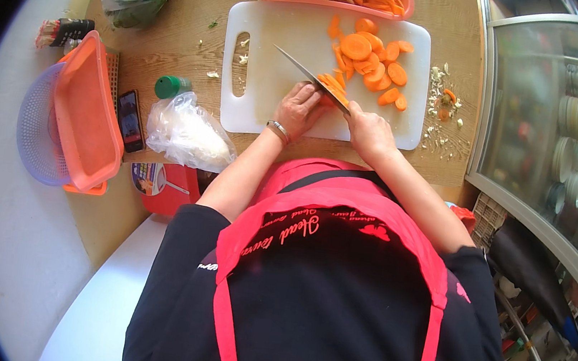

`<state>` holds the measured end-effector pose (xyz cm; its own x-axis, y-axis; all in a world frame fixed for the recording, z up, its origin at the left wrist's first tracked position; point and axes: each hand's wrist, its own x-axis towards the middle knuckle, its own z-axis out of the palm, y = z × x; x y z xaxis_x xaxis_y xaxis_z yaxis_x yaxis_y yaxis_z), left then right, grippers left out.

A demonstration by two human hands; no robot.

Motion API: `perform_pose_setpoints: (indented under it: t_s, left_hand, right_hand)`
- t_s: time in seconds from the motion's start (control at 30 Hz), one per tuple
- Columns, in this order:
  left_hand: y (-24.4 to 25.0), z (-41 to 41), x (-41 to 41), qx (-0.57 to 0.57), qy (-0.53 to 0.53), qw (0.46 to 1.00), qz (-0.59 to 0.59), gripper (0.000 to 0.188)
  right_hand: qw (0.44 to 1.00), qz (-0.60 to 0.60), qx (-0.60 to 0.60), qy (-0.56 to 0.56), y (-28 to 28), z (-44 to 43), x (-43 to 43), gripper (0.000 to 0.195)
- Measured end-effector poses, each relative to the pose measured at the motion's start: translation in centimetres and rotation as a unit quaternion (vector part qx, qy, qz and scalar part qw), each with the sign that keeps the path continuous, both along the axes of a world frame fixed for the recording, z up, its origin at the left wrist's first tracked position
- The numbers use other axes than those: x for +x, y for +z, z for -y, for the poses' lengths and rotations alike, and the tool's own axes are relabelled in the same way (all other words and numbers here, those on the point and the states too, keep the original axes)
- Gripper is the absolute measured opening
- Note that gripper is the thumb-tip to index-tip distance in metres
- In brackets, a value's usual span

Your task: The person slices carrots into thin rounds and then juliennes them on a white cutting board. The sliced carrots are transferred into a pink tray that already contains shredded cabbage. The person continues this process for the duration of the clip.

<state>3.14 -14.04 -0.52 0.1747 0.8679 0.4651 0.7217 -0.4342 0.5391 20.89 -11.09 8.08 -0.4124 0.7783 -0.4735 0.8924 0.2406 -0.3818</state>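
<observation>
My right hand grips the handle of a kitchen knife, whose blade points up and left across a white plastic cutting board. Beside the blade, my left hand has its fingers bent down over carrot pieces, which it partly hides. Thin cut carrot strips lie along the far side of the blade. Farther right on the board is a loose heap of round carrot slices, some overlapping.
Beyond the board stands a pink tray of shredded carrot and pale chopped vegetable. To the left are a plastic bag with white contents, a green-capped container, a phone and an orange basin. A glass-fronted cabinet borders the right.
</observation>
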Motion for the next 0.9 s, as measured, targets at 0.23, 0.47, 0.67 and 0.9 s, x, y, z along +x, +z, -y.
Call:
perform_pose_setpoints:
  t_s: [0.23,0.47,0.67,0.9]
  left_hand:
    - [0.4,-0.4,-0.2,0.014,-0.008,1.0,-0.005,0.025]
    - [0.3,-0.4,-0.1,-0.018,-0.007,1.0,0.02,0.024]
    - [-0.4,0.0,-0.8,-0.004,-0.01,1.0,0.019,0.021]
    - [0.1,-0.2,-0.3,-0.004,0.004,0.999,0.037,0.02]
  right_hand:
    - [0.998,-0.049,0.04,-0.004,-1.5,-1.7,-0.7,0.018]
    - [1.0,-0.011,0.008,-0.027,-1.7,0.1,-0.5,0.016]
    - [0.998,-0.05,0.025,-0.001,0.0,-1.0,-0.8,0.02]
    - [0.999,-0.028,0.035,-0.03,-1.9,-0.1,-0.7,0.018]
